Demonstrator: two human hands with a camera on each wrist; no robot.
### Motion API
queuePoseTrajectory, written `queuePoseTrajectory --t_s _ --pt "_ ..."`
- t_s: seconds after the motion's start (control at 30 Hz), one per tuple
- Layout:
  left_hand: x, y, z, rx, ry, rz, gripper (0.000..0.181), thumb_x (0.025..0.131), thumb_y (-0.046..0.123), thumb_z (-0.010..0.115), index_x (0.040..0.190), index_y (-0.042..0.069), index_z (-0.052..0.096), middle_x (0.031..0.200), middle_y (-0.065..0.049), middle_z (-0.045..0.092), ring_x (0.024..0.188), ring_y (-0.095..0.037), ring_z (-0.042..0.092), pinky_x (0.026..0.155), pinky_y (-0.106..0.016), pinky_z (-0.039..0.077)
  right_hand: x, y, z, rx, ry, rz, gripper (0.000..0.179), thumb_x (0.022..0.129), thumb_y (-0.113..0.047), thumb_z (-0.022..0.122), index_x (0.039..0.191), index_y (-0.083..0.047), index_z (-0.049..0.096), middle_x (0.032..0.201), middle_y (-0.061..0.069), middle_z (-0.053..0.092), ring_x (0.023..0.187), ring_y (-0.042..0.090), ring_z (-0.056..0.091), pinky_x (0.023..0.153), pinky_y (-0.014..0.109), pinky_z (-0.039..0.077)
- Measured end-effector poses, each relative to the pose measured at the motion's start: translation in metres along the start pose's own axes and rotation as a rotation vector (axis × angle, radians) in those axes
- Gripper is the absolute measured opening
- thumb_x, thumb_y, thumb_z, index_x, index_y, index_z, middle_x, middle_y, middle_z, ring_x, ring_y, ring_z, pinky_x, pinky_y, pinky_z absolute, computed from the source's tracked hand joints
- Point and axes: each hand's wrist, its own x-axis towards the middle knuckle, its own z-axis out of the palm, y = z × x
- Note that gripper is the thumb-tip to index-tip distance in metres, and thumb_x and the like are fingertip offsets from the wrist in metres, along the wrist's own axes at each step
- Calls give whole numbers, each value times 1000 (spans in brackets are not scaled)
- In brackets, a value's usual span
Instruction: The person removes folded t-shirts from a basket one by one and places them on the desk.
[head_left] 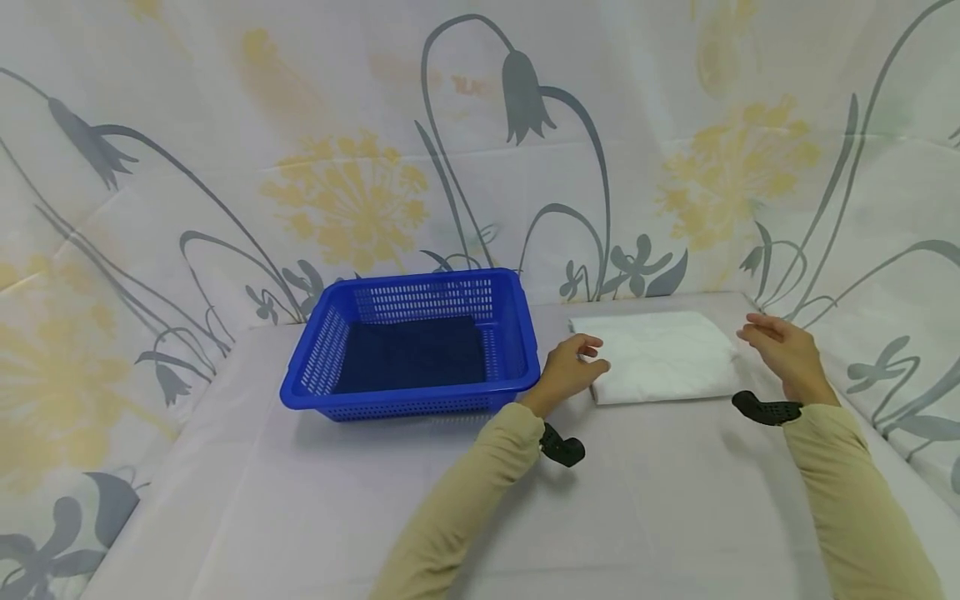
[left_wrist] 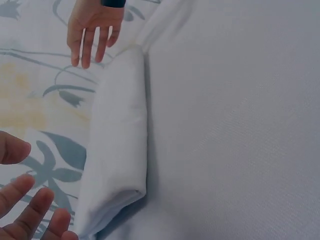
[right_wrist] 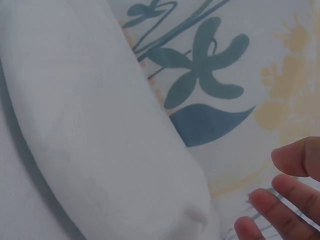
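A folded white cloth (head_left: 663, 357) lies flat on the covered table, its layered folded edge showing in the left wrist view (left_wrist: 117, 145). At its left end is my left hand (head_left: 567, 372), thumb and fingers apart and nothing between them. My right hand (head_left: 787, 354) hovers by the cloth's right end, fingers loosely bent and holding nothing. In the right wrist view the cloth (right_wrist: 95, 130) fills the left side, with the fingers (right_wrist: 280, 210) off to its right.
A blue plastic basket (head_left: 408, 398) with slotted walls stands left of the cloth, close to my left hand. Inside it lies a folded dark navy cloth (head_left: 412, 354). Behind the table (head_left: 337, 500) hangs a flower-patterned curtain (head_left: 637, 108).
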Motion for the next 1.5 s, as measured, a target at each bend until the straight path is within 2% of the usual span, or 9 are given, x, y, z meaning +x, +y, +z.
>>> queuePoseTrajectory --t_s 0.1,0.2,0.33,0.43,0.73,1.0,1.07,1.27,1.5 --pt "-4 5 -3 24 -41 56 28 90 17 67 117 8 65 115 -10 62 86 -10 56 70 -24 48 -4 -8 2 -41 19 -8 35 95 -43 59 126 -28 54 91 -35 51 96 -5 45 95 30 38" --pt "-9 12 -6 41 -67 111 20 91 18 67 109 11 66 111 -5 63 85 -9 56 71 -22 48 -8 -18 4 -74 37 -22 43 94 -46 59 131 -24 54 94 -33 51 96 -7 46 95 35 38" --pt "-16 22 -12 36 -90 165 16 91 17 67 107 12 65 103 4 63 85 -7 56 74 -21 47 -14 -30 7 -58 62 -76 47 95 -41 60 136 -20 54 102 -29 53 91 -12 47 80 16 39" --pt "-20 28 -18 23 -112 207 18 92 16 67 109 11 65 99 6 61 86 -7 55 76 -20 46 -21 -40 9 -33 75 -123 45 95 -37 61 136 -20 54 112 -23 55 94 -10 48 74 11 38" --pt "-34 42 -45 81 -124 351 22 93 15 65 115 9 62 98 1 61 84 -8 57 72 -20 47 -39 -77 23 -110 123 -281 46 96 -28 60 137 -8 54 125 -9 57 101 -5 49 77 12 37" --pt "-50 46 -86 282 -92 489 30 92 12 66 120 6 60 108 -8 59 96 -18 54 81 -31 47 -49 -106 37 -251 108 -408 43 95 -27 61 135 -11 57 129 10 59 108 -1 50 79 20 36" --pt "-53 46 -95 332 -83 499 33 92 13 66 122 6 58 109 -9 58 99 -22 53 83 -32 46 -51 -113 40 -285 89 -436 43 95 -27 62 135 -12 57 129 13 58 110 3 51 80 22 36" --pt "-64 43 -114 431 -68 485 37 91 16 65 125 6 56 110 -12 56 101 -30 52 84 -34 42 -50 -126 52 -315 43 -544 42 94 -20 63 134 -9 57 128 15 59 115 34 53 80 23 37" --pt "-80 33 -136 455 -6 457 33 89 13 65 120 3 58 108 -12 57 101 -27 52 86 -39 45 -51 -136 71 -313 -24 -623 43 93 -15 64 134 -6 56 127 17 60 113 38 54 88 52 41"
